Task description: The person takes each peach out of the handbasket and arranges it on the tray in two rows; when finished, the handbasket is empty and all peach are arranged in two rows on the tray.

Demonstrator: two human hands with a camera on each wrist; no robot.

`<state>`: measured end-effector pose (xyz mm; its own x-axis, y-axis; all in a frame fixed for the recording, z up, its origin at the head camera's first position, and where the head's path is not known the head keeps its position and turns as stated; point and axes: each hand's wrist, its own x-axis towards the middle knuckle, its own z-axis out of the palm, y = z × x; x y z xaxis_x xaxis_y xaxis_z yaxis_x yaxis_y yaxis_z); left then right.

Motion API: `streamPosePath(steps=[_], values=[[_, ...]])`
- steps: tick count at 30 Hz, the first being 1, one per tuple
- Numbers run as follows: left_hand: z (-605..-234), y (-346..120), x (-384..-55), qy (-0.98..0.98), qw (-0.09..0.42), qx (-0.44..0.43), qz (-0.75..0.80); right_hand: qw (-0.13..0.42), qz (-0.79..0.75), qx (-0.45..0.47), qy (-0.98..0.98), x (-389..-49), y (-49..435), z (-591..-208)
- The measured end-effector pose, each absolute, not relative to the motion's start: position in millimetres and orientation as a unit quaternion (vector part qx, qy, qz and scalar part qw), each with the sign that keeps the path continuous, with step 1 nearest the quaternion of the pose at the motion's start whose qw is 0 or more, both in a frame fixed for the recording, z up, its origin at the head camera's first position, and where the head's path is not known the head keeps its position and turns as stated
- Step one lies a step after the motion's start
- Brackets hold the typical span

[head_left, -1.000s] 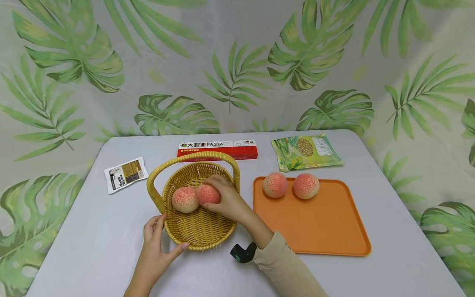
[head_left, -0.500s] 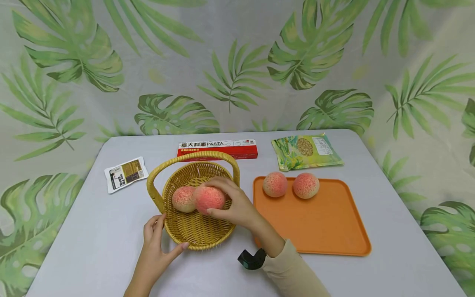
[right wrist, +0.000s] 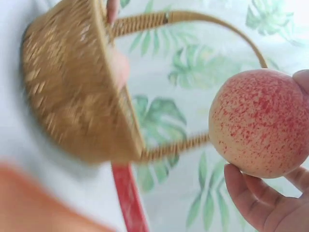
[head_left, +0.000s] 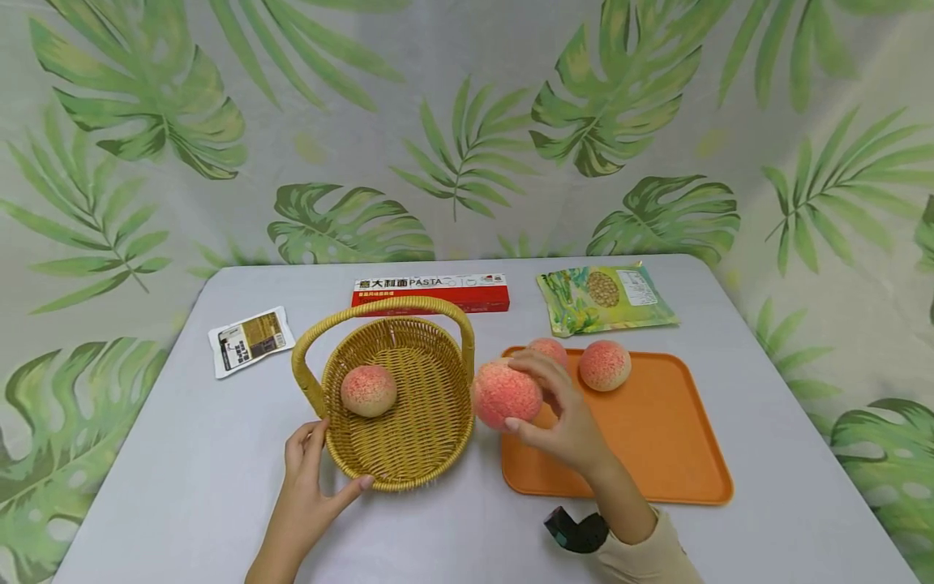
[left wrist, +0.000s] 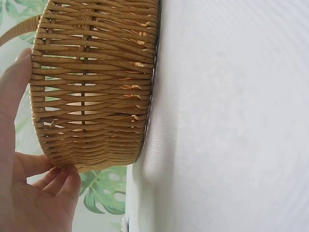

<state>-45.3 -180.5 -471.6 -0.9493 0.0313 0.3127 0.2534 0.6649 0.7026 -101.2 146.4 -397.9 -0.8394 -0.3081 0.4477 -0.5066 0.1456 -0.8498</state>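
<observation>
My right hand (head_left: 565,414) grips a pink-speckled peach (head_left: 507,394) between thumb and fingers, held up between the basket and the tray. In the right wrist view that peach (right wrist: 263,123) shows a pale, cream side. My left hand (head_left: 310,487) holds the near left rim of the yellow wicker basket (head_left: 438,466), its thumb apart from the fingers. The left wrist view has the fingers bent against the woven side of the basket (left wrist: 96,92). One peach (head_left: 368,391) lies inside the basket, toward its left. The basket's arched handle stands upright.
An orange tray (head_left: 649,454) on the right bears a peach (head_left: 605,365) and another peach (head_left: 547,349), partly hidden by my right hand. Behind stand a red-and-white pasta box (head_left: 430,294) and a green bag (head_left: 606,298). A small white packet (head_left: 250,341) lies left.
My right hand has lifted one of two peaches out of the basket and carried it right to the tray's left edge. The left hand has stayed at the basket rim.
</observation>
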Motion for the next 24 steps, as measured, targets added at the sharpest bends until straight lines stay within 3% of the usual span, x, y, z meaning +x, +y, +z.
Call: streamPosePath(steps=[11, 19, 24], values=[[-472, -181, -45, -0.902, 0.138, -0.079, -0.401, 0.092, 0.513, 0.144, -0.841, -77, 186, -418], [-471, -181, -45, -0.906, 0.133, -0.077, -0.394, 0.053, 0.536, 0.106, -0.836, -83, 208, -478], [-472, -180, -45, -0.907, 0.130, -0.077, -0.392, 0.026, 0.565, 0.094, -0.819, -81, 212, -486]])
